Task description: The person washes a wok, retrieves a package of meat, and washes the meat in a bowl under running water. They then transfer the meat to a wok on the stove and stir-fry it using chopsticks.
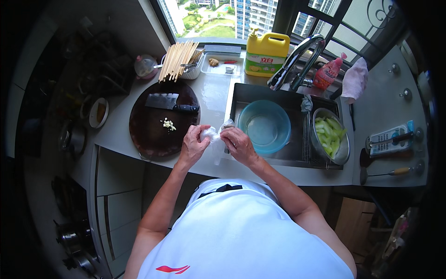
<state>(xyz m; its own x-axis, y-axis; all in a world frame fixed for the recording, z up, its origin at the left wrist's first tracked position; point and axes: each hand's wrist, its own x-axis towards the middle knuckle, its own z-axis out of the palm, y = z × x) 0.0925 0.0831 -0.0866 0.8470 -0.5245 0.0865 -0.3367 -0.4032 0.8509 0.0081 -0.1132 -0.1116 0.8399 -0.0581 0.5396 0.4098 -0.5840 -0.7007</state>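
Between my two hands, over the counter edge, is a crumpled clear plastic bag [210, 134]. My left hand [192, 143] pinches its bunched left part between thumb and fingers. On the other side, my right hand [239, 143] grips the bag's gathered right end. Something darkish shows through the plastic above the right fingers, but I cannot tell what it is. Left of my hands, a round dark chopping board [150, 130] carries a small heap of chopped garlic [168, 124]. A cleaver [170, 103] lies across the board's upper part, its black handle to the right.
In the sink [296, 122] sits a blue plastic basin [263, 127]. A metal bowl of cut green vegetable [329, 137] is at its right. Chopsticks [177, 59], a clear tray [223, 69] with ginger and a red chili, a yellow detergent jug [266, 52] and the faucet [299, 62] stand behind.
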